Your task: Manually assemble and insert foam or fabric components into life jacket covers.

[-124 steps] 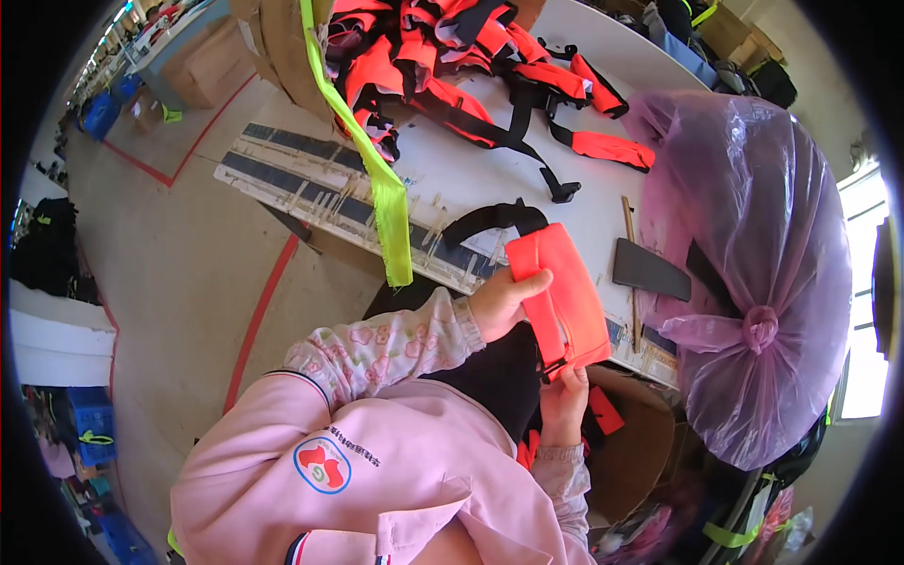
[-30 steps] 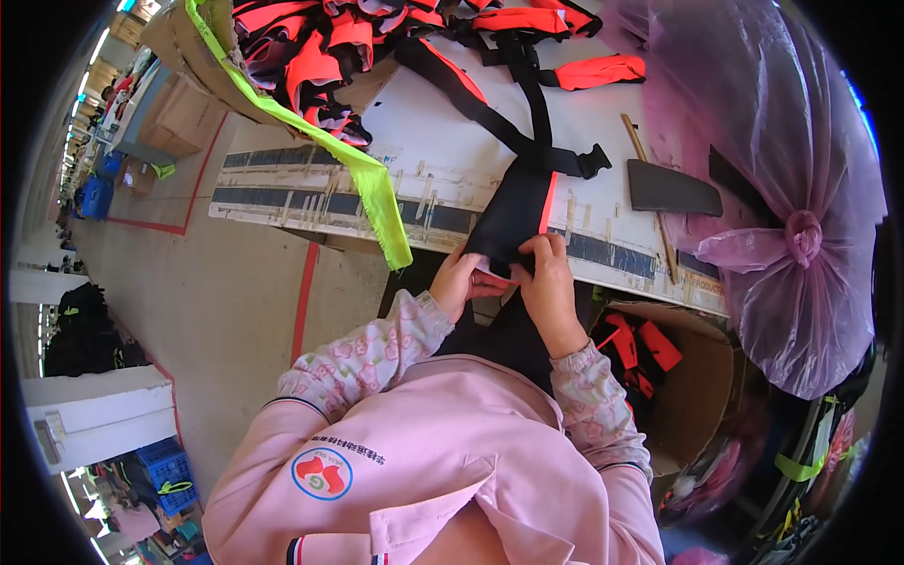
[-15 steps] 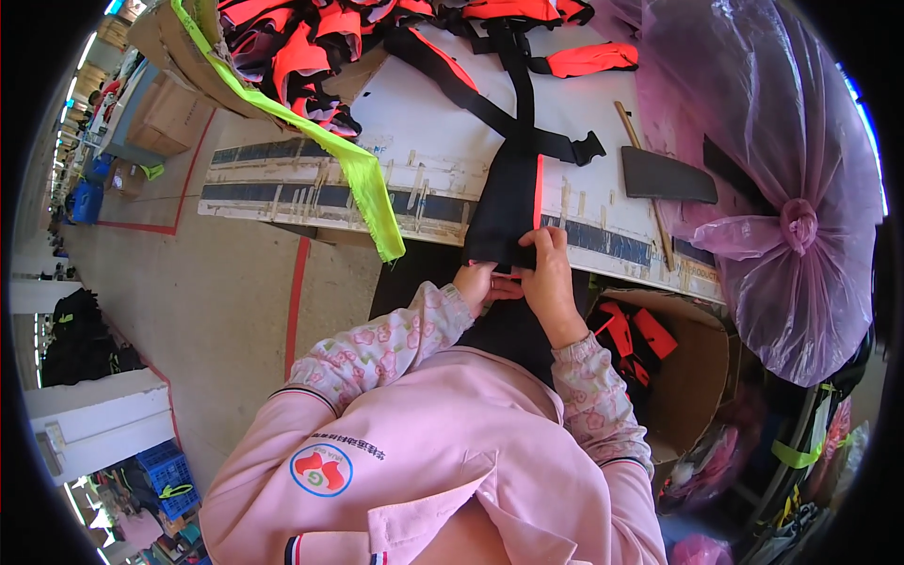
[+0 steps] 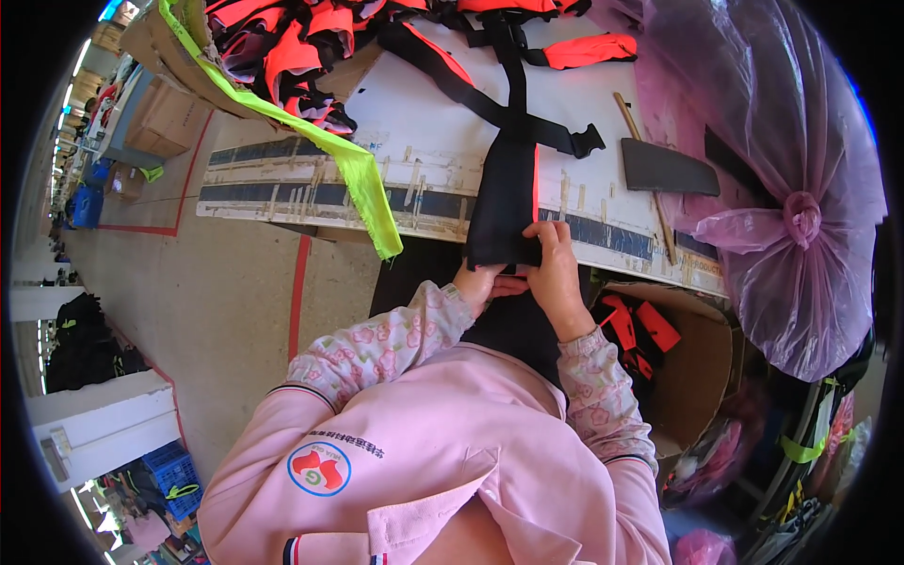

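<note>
A wide black fabric piece [image 4: 504,202] with a bright orange edge lies over the table's near edge, its end hanging toward me. Black webbing with a side-release buckle [image 4: 586,142] crosses its far end. At the near left corner, my left hand [image 4: 480,286] is closed on the fabric, with part of its fingers hidden beneath. My right hand [image 4: 554,268] pinches the near right corner between thumb and fingers.
Orange and black fabric pieces [image 4: 287,56] heap up at the far left beside a yellow-green strip [image 4: 363,184]. A dark grey flat pad [image 4: 669,168] and a thin stick [image 4: 629,122] lie rightward. A tied pink plastic bag [image 4: 800,221] and an open cardboard box [image 4: 697,377] flank the right side.
The right hand has shifted slightly down and right along the corner. The fabric's near end now lies flatter, with less orange showing at its lower edge. The left hand stays beneath it.
</note>
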`<state>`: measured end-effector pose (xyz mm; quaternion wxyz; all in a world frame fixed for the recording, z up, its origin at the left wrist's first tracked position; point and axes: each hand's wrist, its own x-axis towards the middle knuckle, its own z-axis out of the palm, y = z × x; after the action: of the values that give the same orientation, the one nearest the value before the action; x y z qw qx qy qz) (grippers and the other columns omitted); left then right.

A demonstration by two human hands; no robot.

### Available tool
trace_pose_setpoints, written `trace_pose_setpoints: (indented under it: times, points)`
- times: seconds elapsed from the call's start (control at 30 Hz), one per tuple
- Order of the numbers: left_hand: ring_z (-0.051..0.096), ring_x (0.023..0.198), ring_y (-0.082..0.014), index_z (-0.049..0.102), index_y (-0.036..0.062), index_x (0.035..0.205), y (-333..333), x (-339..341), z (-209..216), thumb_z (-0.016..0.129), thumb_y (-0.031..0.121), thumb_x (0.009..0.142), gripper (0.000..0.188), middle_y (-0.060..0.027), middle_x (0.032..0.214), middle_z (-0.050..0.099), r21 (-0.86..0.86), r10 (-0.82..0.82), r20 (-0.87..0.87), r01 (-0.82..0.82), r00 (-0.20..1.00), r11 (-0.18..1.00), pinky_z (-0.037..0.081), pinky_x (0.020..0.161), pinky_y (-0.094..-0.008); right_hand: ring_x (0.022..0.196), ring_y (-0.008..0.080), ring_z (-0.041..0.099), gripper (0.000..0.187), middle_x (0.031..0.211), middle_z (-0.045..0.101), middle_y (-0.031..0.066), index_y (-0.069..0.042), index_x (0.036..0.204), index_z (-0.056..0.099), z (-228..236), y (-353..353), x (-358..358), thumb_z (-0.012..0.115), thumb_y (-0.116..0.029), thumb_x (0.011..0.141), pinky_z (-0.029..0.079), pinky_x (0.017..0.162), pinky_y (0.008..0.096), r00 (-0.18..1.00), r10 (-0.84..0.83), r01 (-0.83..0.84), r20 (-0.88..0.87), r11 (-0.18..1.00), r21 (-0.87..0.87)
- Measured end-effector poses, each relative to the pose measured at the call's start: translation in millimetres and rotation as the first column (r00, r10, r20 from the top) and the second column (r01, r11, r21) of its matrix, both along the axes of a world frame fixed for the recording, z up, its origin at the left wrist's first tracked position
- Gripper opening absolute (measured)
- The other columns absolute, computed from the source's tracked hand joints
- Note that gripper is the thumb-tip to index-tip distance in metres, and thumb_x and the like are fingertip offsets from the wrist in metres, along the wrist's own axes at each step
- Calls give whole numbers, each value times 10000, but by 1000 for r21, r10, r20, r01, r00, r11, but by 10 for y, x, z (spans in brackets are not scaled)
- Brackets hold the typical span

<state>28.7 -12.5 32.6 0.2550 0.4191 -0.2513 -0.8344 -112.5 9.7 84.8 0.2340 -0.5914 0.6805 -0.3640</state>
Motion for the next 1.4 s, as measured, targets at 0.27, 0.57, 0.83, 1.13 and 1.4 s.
trace_pose_setpoints:
  times: [0.27,0.57,0.83,1.13,1.4]
  points:
    - [648,813,-242,516,72,1158,14,-14,-95,489,318,913,348,-129,979,624,-19,14,-171,-18,985,1000,542,752,-373,901,402,536,469,1029,484,170,-62,964,507,14,-3,-16,563,163,557,472,739,420,999,34,-34,-37,999,6]
    - [647,852,-249,488,47,1176,-9,-57,154,444,341,936,382,-145,1011,617,-137,-31,-70,21,997,990,541,758,-359,966,398,534,467,1160,483,201,-21,1134,489,390,-101,-343,663,-95,706,461,791,404,940,336,-318,-56,926,205]
    - [647,831,-270,488,-11,1139,112,-147,76,436,177,939,279,-158,1005,614,-815,214,334,167,918,555,551,711,-355,1314,340,264,645,1371,331,238,52,1315,337,255,-709,407,563,-328,846,223,1076,404,887,133,-221,-442,964,-152]
    - [645,852,-290,493,-19,1159,24,-214,100,377,150,940,300,-159,992,622,-96,-53,-70,47,996,994,545,735,-359,1326,325,249,689,1406,299,205,30,1348,305,-154,-592,-111,513,-407,857,179,1087,412,855,105,-162,-509,984,-70]
    - [643,818,-257,554,5,1093,39,-137,-9,402,301,935,368,-155,1019,620,-108,-142,-110,130,984,986,520,785,-393,1215,330,413,478,1242,496,193,-19,1191,509,-41,-794,-362,623,-281,808,327,1009,395,960,269,-281,-81,937,-206]
